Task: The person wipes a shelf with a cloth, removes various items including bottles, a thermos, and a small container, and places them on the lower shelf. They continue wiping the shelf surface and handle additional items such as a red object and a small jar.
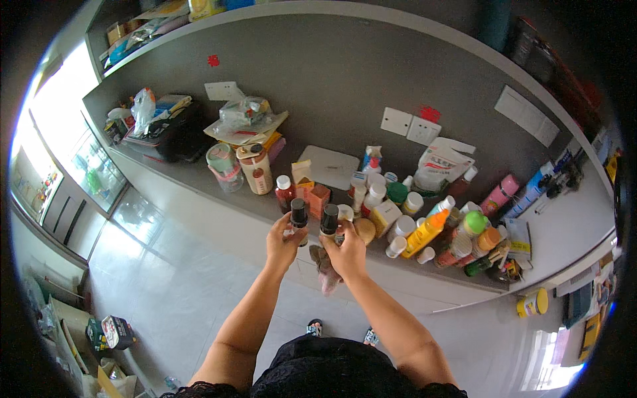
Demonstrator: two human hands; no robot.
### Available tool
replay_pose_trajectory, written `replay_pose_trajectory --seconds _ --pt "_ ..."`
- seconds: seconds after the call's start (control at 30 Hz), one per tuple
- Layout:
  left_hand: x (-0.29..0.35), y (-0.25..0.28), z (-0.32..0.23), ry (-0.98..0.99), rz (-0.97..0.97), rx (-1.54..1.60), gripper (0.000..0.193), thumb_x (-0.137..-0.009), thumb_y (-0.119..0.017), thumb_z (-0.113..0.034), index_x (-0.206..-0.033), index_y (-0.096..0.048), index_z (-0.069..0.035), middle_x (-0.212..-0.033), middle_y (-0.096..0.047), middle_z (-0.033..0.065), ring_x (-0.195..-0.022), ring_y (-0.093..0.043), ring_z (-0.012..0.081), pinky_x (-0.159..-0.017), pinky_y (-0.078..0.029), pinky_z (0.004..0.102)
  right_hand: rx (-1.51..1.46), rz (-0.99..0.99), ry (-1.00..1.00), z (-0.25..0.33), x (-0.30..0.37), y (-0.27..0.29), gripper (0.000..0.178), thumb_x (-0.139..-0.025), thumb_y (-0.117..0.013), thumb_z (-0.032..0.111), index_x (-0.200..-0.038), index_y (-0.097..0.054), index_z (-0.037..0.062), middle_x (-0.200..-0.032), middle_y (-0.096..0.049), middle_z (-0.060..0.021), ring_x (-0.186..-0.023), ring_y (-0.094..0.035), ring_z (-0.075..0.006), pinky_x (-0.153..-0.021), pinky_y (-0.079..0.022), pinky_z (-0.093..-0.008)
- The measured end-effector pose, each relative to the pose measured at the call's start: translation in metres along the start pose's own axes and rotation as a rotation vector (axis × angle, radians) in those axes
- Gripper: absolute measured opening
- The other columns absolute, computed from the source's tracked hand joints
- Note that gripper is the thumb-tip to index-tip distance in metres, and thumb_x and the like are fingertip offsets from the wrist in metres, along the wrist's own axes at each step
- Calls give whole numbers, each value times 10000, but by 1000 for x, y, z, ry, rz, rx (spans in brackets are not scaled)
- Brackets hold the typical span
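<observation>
My left hand [284,244] is closed round a small black-capped bottle [299,212]. A matching black-capped bottle [328,219] is gripped in my right hand [346,251]. Both bottles are upright, side by side at the shelf's front edge, with their lower parts mostly hidden by my fingers. A grey and pinkish cloth-like thing [325,272] hangs below my right hand; whether that hand holds it I cannot tell. Just beyond stand a dark red bottle with a white cap [285,192] and an orange-red box [319,198].
Crowded bottles and jars fill the shelf's right part, including an orange spray bottle [424,233] and a white pouch [441,166]. A cream tumbler [255,169] and a clear jar [225,169] stand left. A yellow tub [533,303] sits on the floor at right.
</observation>
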State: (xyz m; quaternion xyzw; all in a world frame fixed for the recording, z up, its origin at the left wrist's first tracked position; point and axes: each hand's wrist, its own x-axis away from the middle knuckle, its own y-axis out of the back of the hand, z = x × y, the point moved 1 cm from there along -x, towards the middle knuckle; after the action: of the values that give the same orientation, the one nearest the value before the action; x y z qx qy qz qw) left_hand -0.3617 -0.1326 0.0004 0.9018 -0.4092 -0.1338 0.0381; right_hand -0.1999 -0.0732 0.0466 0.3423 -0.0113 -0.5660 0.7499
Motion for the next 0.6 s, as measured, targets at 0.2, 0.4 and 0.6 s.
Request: replay_pose_trajectory --seconds 0.2,0.4,0.6 --pt "-18 20 1 -96 -193 -48 467 -765 -734 -32 -1207 -589 -66 -1013 -646 54 -911 -592 146 -684 -513 291 70 64 1 2 -17 -54 463 -797 -682 258 -1182 -500 76 -916 -656 -183 -792 -646 -380 -645 -523 -448" --pt "-37 62 27 -22 -264 -131 483 -777 -734 -99 -1231 -573 -69 -1088 -629 94 -942 -603 203 -679 -514 287 25 122 40 22 -25 -85 481 -789 -691 274 -1165 -531 20 -831 -674 -174 -770 -664 -361 -641 -528 -413" --pt "-73 87 52 -125 -334 -237 470 -795 -723 -120 -1241 -575 -97 -1102 -622 89 -967 -576 196 -678 -522 303 95 172 113 57 -49 -128 454 -805 -670 303 -1150 -501 62 -819 -666 -199 -725 -650 -397 -613 -525 -487"
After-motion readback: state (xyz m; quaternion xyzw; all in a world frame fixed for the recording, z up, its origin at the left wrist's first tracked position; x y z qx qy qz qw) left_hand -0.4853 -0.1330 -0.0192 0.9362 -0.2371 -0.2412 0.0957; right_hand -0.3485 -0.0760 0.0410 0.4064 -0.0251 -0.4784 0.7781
